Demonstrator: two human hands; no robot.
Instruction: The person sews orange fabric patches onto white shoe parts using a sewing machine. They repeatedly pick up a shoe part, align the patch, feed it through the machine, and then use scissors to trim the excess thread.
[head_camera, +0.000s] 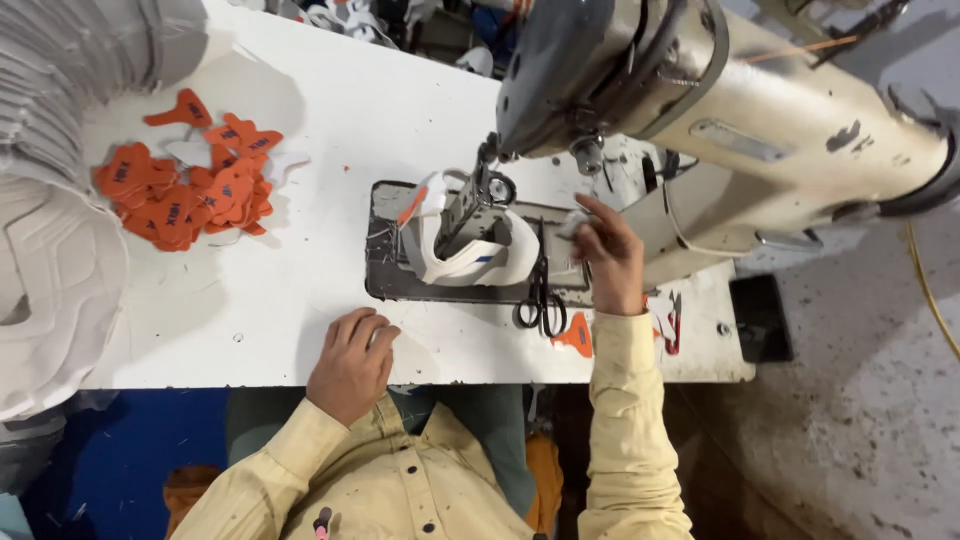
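The right hand (605, 262) fingers pinch a small white piece (572, 224), just right of the curved white strip (470, 262); the left hand (352, 360) rests curled on the worktop (330, 130).

The flat bench (330, 130) is white. A pile of small orange cut tags (190, 180) has dark marks on them. The big metal sewing machine (760, 110) is cream with grey scuffs. The scissors (541, 290) are black. The long shirt sleeves (625, 420) are pale yellow.
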